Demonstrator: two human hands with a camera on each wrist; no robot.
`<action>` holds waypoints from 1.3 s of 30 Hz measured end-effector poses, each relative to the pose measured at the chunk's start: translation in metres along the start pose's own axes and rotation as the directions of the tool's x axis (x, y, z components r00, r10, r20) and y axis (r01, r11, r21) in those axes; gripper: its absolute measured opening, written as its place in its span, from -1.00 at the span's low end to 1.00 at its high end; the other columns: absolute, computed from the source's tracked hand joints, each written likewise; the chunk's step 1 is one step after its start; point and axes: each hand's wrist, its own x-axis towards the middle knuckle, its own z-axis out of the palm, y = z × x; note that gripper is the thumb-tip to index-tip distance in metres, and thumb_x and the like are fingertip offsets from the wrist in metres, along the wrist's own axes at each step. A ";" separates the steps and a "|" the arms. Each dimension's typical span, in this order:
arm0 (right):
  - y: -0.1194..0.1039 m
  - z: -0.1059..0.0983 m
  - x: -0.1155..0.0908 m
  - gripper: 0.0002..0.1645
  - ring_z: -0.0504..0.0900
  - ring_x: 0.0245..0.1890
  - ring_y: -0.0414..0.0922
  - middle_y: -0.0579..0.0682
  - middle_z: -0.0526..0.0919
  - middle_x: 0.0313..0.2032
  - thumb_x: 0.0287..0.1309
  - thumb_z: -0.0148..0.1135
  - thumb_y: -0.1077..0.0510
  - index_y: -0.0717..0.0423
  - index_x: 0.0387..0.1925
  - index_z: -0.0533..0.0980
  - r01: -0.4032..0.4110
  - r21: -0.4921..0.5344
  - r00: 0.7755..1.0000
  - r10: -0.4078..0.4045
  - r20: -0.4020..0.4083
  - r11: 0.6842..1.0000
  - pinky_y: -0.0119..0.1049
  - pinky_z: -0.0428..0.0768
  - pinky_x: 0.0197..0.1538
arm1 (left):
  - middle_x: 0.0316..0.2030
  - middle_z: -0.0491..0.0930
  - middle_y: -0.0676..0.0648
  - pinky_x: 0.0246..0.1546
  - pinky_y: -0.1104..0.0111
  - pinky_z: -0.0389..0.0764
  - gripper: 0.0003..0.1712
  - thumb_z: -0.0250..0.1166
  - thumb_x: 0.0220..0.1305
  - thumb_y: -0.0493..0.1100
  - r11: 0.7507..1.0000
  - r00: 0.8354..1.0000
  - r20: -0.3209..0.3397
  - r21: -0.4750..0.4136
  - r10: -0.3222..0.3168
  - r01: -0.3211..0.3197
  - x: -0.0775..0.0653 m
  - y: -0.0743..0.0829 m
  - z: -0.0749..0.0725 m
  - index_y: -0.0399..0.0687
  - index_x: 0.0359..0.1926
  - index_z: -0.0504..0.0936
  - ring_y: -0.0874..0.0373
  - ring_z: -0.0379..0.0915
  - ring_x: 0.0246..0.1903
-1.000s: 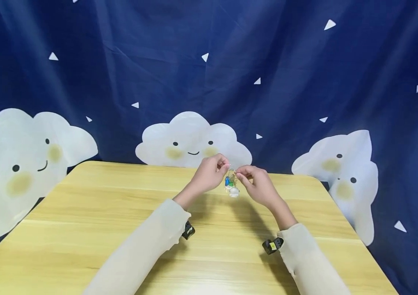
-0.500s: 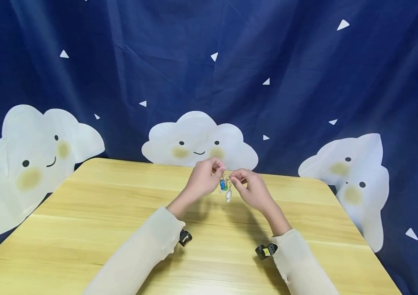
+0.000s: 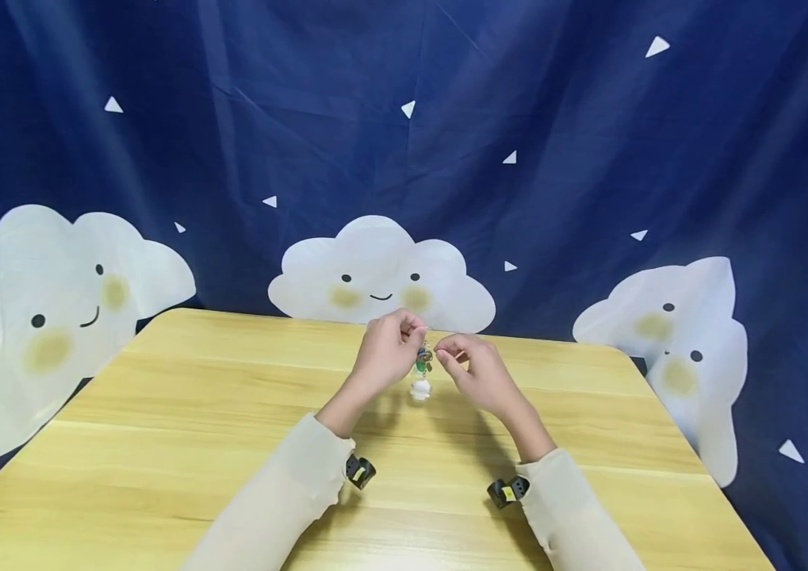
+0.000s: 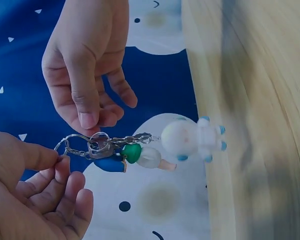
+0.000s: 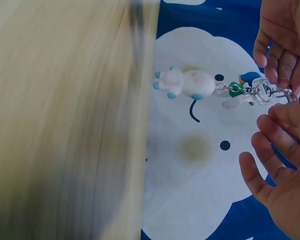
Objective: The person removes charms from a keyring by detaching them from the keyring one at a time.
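Observation:
Over the far part of the table my left hand (image 3: 384, 354) holds up a keychain by its metal ring (image 4: 72, 141), pinched between thumb and fingertips. A white figure charm (image 4: 190, 137) with blue feet dangles lowest from a silver chain. Above it hang a green, white and blue figure charm (image 4: 132, 153) and a clear piece (image 5: 264, 91), partly overlapping the chains. My right hand (image 3: 484, 373) is close on the other side, fingers loosely bent. Its fingertips (image 4: 88, 120) are right at the small metal loop; whether they touch it I cannot tell.
The light wooden table (image 3: 232, 396) lies beneath both hands. A dark blue curtain (image 3: 339, 119) with smiling white clouds (image 3: 375, 262) hangs directly behind its far edge. Each wrist carries a small black camera (image 3: 359, 471).
Both hands and the keychain shift slightly left and lower in the head view. The hanging charms turn, and the white figure swings broadside again. The right fingertips now stand slightly apart from the charms.

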 end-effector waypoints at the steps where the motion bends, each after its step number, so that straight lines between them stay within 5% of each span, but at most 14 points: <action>1: 0.000 0.000 0.000 -0.88 0.67 -0.22 -0.10 -0.05 0.71 -0.27 0.43 0.23 0.22 0.15 -0.12 0.66 0.000 0.001 1.000 0.000 0.002 1.000 -0.01 0.70 -0.14 | -0.41 0.63 0.04 -0.33 0.31 0.61 -0.88 0.27 0.46 -0.21 1.000 1.000 -0.005 -0.009 -0.006 0.006 0.000 0.000 -0.001 -0.17 -0.17 0.69 0.17 0.55 -0.41; 5: -0.003 0.001 0.001 -0.88 0.67 -0.22 -0.11 -0.05 0.71 -0.26 0.42 0.24 0.18 0.13 -0.16 0.66 0.011 -0.005 1.000 -0.011 0.008 1.000 0.07 0.69 -0.16 | -0.41 0.64 0.03 -0.35 0.31 0.61 -0.88 0.28 0.44 -0.22 0.999 0.999 -0.034 -0.036 -0.033 0.032 -0.001 0.000 -0.003 -0.18 -0.17 0.70 0.16 0.54 -0.44; 27: -0.010 0.010 -0.002 -0.93 0.63 -0.32 -0.17 -0.07 0.68 -0.36 0.36 0.31 0.22 0.16 -0.20 0.65 0.068 -0.067 0.996 -0.072 -0.056 0.995 -0.20 0.66 -0.23 | -0.36 0.65 -0.03 -0.27 0.27 0.57 -0.90 0.27 0.44 -0.23 0.996 0.995 -0.078 -0.080 -0.057 0.051 -0.013 0.002 0.003 -0.16 -0.21 0.69 0.11 0.54 -0.34; 39: -0.010 0.004 -0.001 -0.91 0.59 -0.34 -0.15 -0.03 0.65 -0.34 0.42 0.22 0.27 0.20 -0.18 0.64 0.113 -0.070 0.990 -0.118 -0.077 0.991 -0.06 0.66 -0.24 | -0.37 0.67 -0.03 -0.24 0.25 0.62 -0.90 0.29 0.41 -0.25 0.996 0.993 -0.107 -0.082 -0.046 0.038 -0.011 -0.007 0.004 -0.17 -0.21 0.71 0.09 0.58 -0.33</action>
